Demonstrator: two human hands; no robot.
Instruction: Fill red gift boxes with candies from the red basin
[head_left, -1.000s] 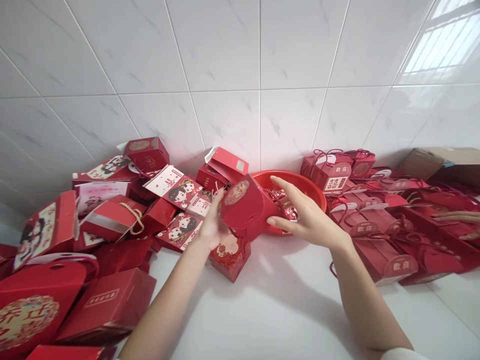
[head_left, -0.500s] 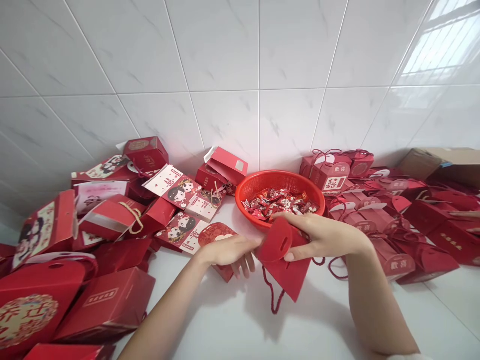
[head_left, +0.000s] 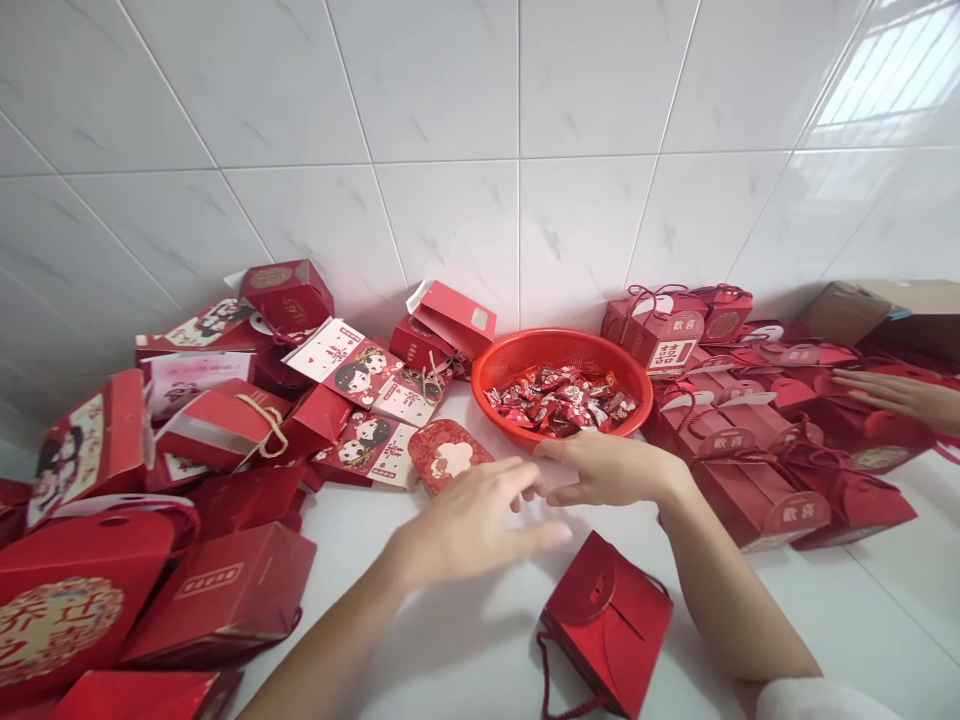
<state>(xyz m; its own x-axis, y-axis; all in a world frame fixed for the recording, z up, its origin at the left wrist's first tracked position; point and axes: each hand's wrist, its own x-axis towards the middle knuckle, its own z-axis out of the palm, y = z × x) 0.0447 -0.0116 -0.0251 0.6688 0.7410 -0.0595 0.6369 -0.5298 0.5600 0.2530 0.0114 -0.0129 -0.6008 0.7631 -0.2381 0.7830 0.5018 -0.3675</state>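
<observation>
A red gift box (head_left: 607,630) with its rounded, slotted flap folded over lies on the white table, dark red cord trailing from it. Above and left of the box hovers my left hand (head_left: 476,520), thumb stretched out, fingers apart and holding nothing. My right hand (head_left: 611,468) is at the near rim of the red plastic basket (head_left: 495,415), its fingers loosely extended and nothing visible in them; the two hands' fingertips nearly meet. Red-wrapped candies (head_left: 562,400) fill the basket's bottom. Partly behind my left hand is a small red patterned box (head_left: 435,450).
Assorted red boxes (head_left: 217,600) pile up on the left, with printed cartoon-couple boxes (head_left: 360,380) beside them. Rows of red corded boxes (head_left: 750,490) stand on the right, where another person's hand (head_left: 889,395) touches one. A cardboard box (head_left: 862,310) sits behind, against the tiled wall (head_left: 450,230).
My right hand has let go of the red gift box, now on the table in front, and moved up toward the basket. At the right, the other person's hand has come further into view.
</observation>
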